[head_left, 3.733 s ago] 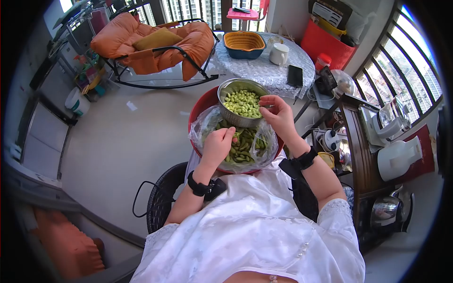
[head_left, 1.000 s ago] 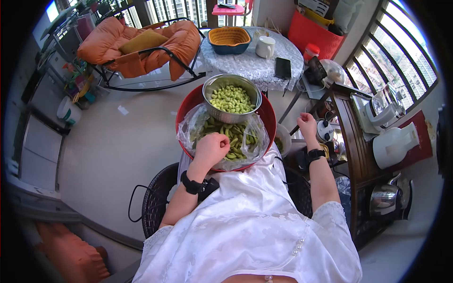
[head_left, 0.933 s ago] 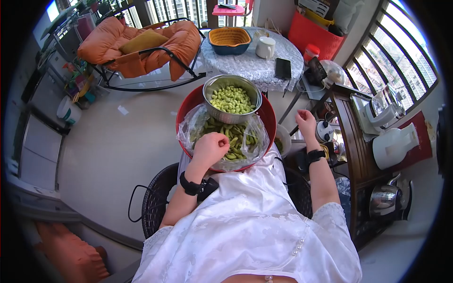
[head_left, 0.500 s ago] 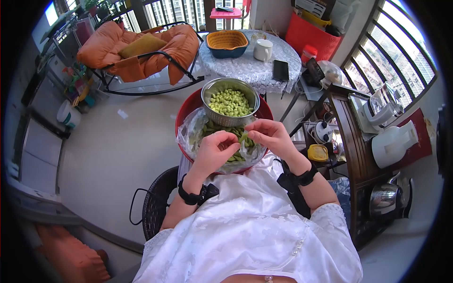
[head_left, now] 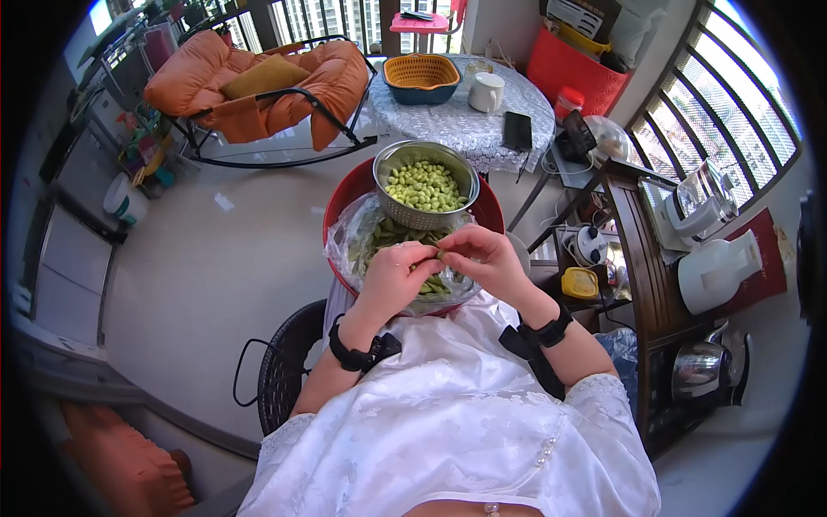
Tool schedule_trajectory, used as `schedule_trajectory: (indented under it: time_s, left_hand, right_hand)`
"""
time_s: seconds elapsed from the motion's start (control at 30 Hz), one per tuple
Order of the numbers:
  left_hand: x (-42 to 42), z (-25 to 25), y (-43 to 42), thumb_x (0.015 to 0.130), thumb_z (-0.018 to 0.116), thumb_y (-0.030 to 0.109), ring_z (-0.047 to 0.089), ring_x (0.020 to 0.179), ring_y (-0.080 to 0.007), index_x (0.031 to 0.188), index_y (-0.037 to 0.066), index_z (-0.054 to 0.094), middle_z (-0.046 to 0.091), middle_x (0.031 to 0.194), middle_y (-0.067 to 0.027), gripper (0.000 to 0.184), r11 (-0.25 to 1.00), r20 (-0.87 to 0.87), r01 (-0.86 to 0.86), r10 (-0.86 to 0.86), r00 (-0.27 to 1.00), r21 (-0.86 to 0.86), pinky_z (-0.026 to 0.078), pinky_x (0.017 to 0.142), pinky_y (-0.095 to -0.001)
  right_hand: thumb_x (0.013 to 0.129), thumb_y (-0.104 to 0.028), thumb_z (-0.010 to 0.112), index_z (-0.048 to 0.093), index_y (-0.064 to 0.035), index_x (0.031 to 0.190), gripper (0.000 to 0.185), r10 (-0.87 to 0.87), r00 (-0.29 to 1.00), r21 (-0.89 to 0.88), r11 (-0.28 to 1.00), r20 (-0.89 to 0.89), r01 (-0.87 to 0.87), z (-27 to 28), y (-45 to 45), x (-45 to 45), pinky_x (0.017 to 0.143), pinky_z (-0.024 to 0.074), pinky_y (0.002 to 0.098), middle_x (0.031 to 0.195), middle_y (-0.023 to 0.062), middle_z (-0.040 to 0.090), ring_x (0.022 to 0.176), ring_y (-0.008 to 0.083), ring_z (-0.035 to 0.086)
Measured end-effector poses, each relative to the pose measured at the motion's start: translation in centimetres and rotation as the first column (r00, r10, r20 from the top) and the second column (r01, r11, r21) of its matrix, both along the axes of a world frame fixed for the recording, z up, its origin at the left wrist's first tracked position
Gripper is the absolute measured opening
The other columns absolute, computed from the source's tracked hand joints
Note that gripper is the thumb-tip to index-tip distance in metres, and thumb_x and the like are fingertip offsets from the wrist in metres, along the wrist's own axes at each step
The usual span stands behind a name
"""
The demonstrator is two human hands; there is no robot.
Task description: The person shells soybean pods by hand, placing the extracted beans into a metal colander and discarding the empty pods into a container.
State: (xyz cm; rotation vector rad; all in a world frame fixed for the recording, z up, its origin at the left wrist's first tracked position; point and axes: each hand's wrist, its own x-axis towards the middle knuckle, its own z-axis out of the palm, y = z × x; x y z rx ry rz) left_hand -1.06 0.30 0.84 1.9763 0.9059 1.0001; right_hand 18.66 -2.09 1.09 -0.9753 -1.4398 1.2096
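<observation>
A green bean pod (head_left: 440, 253) is pinched between the fingertips of both hands, mostly hidden by them. My left hand (head_left: 398, 274) grips it from the left, thumb and forefinger pressed together. From the right, my right hand (head_left: 484, 258) closes its fingertips on the same pod. Under the hands, more green pods (head_left: 389, 234) lie in a clear plastic bag (head_left: 346, 231) inside a red basin (head_left: 491, 205). A steel colander (head_left: 398, 207) full of shelled green beans (head_left: 424, 185) rests at the basin's far side.
Beyond the basin stands a round table with a lace cloth (head_left: 534, 129), bearing a yellow-and-blue basket (head_left: 420, 82), a white mug (head_left: 486, 91) and a phone (head_left: 517, 131). A dark wooden shelf (head_left: 633, 233) with appliances is at right. An orange rocking chair (head_left: 250, 90) stands at far left.
My hands have come closer together, and their fingertips now meet on the pod. The pod showed more plainly before, near the right fingertips. The view has shifted slightly.
</observation>
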Motion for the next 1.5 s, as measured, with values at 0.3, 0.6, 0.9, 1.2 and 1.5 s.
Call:
schedule_trajectory:
  time_s: [0.3, 0.6, 0.9, 1.2, 1.5]
  left_hand:
    - [0.2, 0.2, -0.3, 0.082, 0.071, 0.017, 0.065, 0.077, -0.0329, 0.093, 0.003, 0.071, 0.067, 0.082, -0.0136, 0.018, 0.992, -0.022, -0.087, 0.089, 0.996, 0.094, 0.05, 0.067, -0.0406]
    - [0.1, -0.2, -0.2, 0.084, 0.068, 0.015, 0.062, 0.079, -0.0341, 0.089, 0.002, 0.067, 0.063, 0.078, -0.0135, 0.014, 0.975, -0.148, -0.008, 0.042, 0.988, 0.224, 0.048, 0.069, -0.0432]
    - [0.1, 0.2, -0.3, 0.083, 0.067, 0.012, 0.061, 0.079, -0.0328, 0.085, 0.002, 0.066, 0.063, 0.077, -0.0129, 0.01, 0.942, -0.198, 0.042, 0.026, 0.98, 0.333, 0.049, 0.07, -0.0426]
    - [0.2, -0.2, -0.2, 0.08, 0.068, 0.008, 0.061, 0.077, -0.0321, 0.083, 0.001, 0.065, 0.063, 0.075, -0.0121, 0.008, 0.918, -0.202, 0.03, 0.055, 0.978, 0.396, 0.049, 0.069, -0.0422]
    - [0.1, -0.5, 0.1, 0.082, 0.066, 0.009, 0.061, 0.079, -0.0348, 0.085, 0.0, 0.066, 0.064, 0.078, -0.0152, 0.01, 0.951, -0.123, 0.015, 0.024, 0.992, 0.309, 0.049, 0.07, -0.0433]
  right_hand:
    - [0.09, -0.008, 0.068, 0.071, 0.0034, 0.1, 0.016, -0.019, 0.999, -0.165, 0.986, 0.047, 0.027, 0.3, 0.1, 0.4, 0.069, 0.0499, 0.0192, 0.087, 0.0004, 0.07, 0.079, 0.0035, 0.062]
    - [0.089, -0.01, 0.069, 0.071, 0.003, 0.095, 0.014, -0.009, 0.994, -0.162, 0.986, 0.109, 0.027, -0.8, 0.4, 0.6, 0.062, 0.0453, 0.018, 0.08, -0.0026, 0.067, 0.072, 0.0008, 0.057]
    - [0.088, -0.008, 0.069, 0.066, 0.0, 0.085, 0.009, 0.03, 0.999, -0.221, 0.974, -0.044, -0.039, -2.0, 0.5, 0.6, 0.055, 0.0383, 0.017, 0.075, -0.0052, 0.063, 0.065, -0.0012, 0.052]
    - [0.086, -0.002, 0.067, 0.063, -0.0002, 0.085, 0.004, -0.026, 0.99, -0.198, 0.98, -0.14, -0.002, -2.6, 0.3, -0.4, 0.057, 0.0401, 0.0175, 0.079, -0.0031, 0.063, 0.069, 0.0004, 0.054]
    - [0.087, -0.002, 0.064, 0.059, 0.0, 0.088, 0.006, -0.096, 0.992, -0.189, 0.979, -0.087, 0.078, -2.7, 0.0, -1.3, 0.06, 0.0431, 0.0183, 0.082, -0.0012, 0.062, 0.071, 0.002, 0.055]
